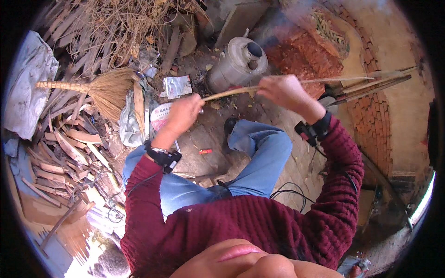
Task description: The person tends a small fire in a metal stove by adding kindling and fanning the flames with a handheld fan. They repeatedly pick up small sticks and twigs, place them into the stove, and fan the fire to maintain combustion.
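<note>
A long thin wooden stick (227,93) runs between my two hands, slanting up to the right. My left hand (184,113) grips its left end. Further along, my right hand (280,92) is closed around it, slightly blurred, and a pale thin length extends past that hand to the right. Just beyond the stick stands a round metal stove (231,64) with a dark opening on top. Beneath my left hand lies a round fan (160,114) bearing print, partly covered by the hand. A crumpled silvery packet (177,87) rests on the ground nearby.
A straw hand broom (107,88) lies at left over split firewood (66,166). Dry twigs (118,27) are heaped behind. Red sacking (302,52) sits beside the stove, under smoke. Long wooden strips (377,87) lean at right. A small red packet (205,151) lies between my legs; a black cable (295,193) loops nearby.
</note>
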Demonstrator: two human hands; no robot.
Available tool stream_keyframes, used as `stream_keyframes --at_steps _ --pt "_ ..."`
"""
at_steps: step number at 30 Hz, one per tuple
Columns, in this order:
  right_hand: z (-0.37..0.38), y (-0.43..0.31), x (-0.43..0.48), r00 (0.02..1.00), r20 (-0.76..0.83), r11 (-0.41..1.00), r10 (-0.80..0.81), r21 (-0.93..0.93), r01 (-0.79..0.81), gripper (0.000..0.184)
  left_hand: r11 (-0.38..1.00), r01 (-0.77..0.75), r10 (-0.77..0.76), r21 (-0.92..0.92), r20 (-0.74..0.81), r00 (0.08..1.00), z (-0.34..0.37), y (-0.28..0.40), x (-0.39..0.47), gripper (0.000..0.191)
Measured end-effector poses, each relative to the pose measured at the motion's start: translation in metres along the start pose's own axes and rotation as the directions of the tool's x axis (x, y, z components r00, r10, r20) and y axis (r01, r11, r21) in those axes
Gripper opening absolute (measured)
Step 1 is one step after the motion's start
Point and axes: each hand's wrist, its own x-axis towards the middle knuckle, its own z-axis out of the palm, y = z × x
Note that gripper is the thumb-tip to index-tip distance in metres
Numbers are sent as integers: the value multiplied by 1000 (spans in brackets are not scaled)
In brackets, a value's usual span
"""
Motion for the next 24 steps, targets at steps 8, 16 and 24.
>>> stream_keyframes --at_steps 8,16,24 --pt "-4 1 54 982 -189 991 -25 -132 0 19 986 11 -43 -164 -191 981 -8 -16 13 21" --pt "-10 -51 162 765 -616 981 189 79 -179 24 939 130 -282 -318 -500 819 -19 -22 20 23" --pt "0 -154 243 698 -642 626 317 694 355 15 296 -55 -276 -953 -141 951 -20 -39 24 52"
